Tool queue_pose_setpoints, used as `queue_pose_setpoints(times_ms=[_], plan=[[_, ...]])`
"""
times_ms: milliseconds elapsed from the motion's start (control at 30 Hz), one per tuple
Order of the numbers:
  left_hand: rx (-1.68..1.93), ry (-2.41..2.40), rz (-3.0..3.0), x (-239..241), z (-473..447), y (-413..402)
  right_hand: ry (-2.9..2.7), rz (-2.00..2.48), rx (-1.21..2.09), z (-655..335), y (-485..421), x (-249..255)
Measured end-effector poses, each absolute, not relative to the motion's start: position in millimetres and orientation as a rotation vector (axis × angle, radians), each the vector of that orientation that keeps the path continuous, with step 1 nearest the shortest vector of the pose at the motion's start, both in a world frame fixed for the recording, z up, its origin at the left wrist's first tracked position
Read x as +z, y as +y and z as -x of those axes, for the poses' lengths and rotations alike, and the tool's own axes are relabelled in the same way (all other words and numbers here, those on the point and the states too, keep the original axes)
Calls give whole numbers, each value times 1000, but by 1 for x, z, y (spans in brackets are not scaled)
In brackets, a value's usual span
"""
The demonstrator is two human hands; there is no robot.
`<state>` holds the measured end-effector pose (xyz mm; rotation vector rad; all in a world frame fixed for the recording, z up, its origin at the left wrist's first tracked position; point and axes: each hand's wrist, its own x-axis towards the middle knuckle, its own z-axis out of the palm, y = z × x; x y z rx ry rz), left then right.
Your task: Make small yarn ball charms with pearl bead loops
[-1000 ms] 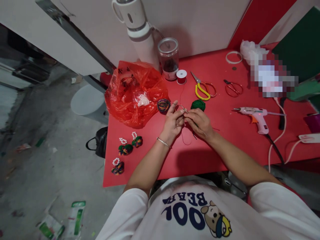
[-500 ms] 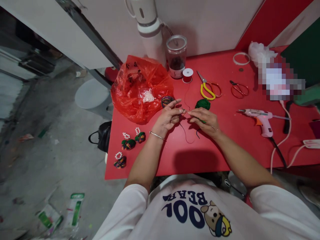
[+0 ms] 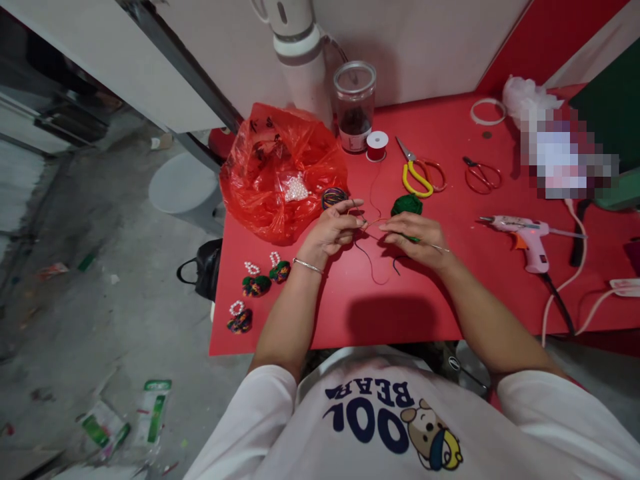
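My left hand [image 3: 337,230] pinches multicoloured yarn [image 3: 369,259] between thumb and finger, its index finger raised with a strand over it. A loose tail of that yarn curves down onto the red table [image 3: 320,313]. Facing it, my right hand [image 3: 417,237] is closed around what looks like a slim crochet hook [image 3: 411,238]; a bit of green handle shows below the fingers. Thin strands span the gap between both hands. Just beyond them lie a multicoloured yarn ball [image 3: 333,198] and a green yarn ball [image 3: 406,205].
Several pom-pom pieces with pearl loops [image 3: 256,285] lie left. Behind stand a red plastic bag [image 3: 255,167] with pearl beads [image 3: 294,188], a jar [image 3: 355,107] and a red thread spool [image 3: 377,145]. Rightward are yellow-handled scissors [image 3: 417,180], red-handled snips [image 3: 483,176] and a corded glue gun [image 3: 533,243].
My right hand has drawn slightly right, away from my left hand, so the gap with strands between them is wider. The view has shifted a little.
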<state>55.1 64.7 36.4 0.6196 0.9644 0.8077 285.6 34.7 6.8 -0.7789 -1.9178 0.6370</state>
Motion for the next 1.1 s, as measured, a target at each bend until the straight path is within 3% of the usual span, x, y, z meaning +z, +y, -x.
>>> queue_pose_setpoints(times_ms=[567,1100], plan=[[786,874,-659,38,-52,65,-1626,981,998,-288,31,19],[853,848,-625,34,-59,64,-1657,931,929,-283,30,19]])
